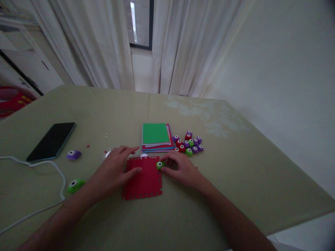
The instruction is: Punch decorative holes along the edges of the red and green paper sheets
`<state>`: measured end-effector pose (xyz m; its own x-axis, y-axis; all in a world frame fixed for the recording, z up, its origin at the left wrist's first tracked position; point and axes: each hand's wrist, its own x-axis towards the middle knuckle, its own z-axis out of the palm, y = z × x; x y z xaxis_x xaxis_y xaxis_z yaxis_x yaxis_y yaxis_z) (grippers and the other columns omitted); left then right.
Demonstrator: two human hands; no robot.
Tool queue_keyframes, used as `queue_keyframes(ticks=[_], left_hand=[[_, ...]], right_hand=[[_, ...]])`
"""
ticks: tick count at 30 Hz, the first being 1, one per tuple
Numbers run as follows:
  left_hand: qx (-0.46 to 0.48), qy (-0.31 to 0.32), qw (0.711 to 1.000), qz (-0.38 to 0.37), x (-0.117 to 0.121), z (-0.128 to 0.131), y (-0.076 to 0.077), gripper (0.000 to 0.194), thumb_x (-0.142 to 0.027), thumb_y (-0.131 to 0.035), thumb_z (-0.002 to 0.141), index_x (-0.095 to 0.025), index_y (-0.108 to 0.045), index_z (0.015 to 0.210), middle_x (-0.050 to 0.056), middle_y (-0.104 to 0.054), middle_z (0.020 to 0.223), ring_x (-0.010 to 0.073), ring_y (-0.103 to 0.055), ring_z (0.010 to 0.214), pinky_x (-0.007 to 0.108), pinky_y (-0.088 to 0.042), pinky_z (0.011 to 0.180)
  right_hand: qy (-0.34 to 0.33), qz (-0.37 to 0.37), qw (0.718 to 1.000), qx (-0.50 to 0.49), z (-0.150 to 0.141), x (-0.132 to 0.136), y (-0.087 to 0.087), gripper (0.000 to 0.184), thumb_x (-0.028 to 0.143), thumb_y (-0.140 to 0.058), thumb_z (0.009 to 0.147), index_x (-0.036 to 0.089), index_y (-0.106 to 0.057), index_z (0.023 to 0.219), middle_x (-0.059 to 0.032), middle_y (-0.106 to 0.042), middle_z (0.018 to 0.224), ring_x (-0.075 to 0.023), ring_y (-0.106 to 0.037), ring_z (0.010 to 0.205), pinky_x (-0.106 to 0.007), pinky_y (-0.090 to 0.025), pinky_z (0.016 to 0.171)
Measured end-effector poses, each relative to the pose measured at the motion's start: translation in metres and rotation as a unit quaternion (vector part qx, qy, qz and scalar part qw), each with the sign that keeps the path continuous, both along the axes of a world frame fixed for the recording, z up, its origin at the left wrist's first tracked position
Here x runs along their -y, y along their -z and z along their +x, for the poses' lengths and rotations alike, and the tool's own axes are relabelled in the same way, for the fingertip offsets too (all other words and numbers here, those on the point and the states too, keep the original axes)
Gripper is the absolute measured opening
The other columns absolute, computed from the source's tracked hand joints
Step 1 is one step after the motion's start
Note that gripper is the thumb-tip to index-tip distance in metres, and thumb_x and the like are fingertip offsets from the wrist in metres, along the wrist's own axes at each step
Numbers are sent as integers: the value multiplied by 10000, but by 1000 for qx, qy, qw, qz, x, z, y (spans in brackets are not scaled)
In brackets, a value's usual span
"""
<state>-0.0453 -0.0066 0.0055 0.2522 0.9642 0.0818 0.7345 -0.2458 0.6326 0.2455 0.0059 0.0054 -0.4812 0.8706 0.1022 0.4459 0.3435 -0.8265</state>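
Note:
A red square sheet with small holes along its edges lies in front of me, apparently with another red layer under its left side. My right hand pinches a small green one-eyed piece between thumb and fingers at the sheet's upper right edge. Over the left part of the sheet, my left hand has its fingers stretched out and apart, its thumb reaching over the red surface. A white rounded thing shows at the sheet's top edge. Part of another white thing appears behind my left hand.
Beyond the sheet is a stack of coloured square sheets, green on top. Several purple, red and green one-eyed pieces cluster to its right. At left lie a purple piece, a green piece, a phone and a white cable.

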Motion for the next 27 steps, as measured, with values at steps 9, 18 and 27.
queue_keyframes(ticks=[9, 18, 27], left_hand=[[-87, 175, 980, 35, 18, 20, 11, 618, -524, -761, 917, -349, -629, 1494, 75, -603, 1564, 357, -548, 1381, 546, -389, 1168], [-79, 173, 981, 24, 15, 21, 11, 610, -504, -768, 912, -338, -646, 1487, 82, -603, 1565, 357, -552, 1377, 538, -410, 1165], [-88, 173, 981, 13, 15, 21, 10, 623, -530, -767, 914, -334, -645, 1493, 87, -598, 1576, 361, -544, 1391, 556, -413, 1182]], right_hand=[[-21, 0, 1000, -5, 6, -3, 0, 154, 312, -771, 967, 236, -786, 1100, -57, -784, 1083, -214, -695, 966, -345, -529, 867], [-37, 3, 999, 4, 9, -4, 2, 204, 288, -799, 937, 233, -776, 1133, -64, -776, 1123, -228, -698, 988, -358, -528, 888], [-42, 4, 999, 10, 9, -5, 1, 192, 307, -788, 951, 225, -774, 1125, -66, -773, 1111, -223, -698, 982, -356, -527, 891]])
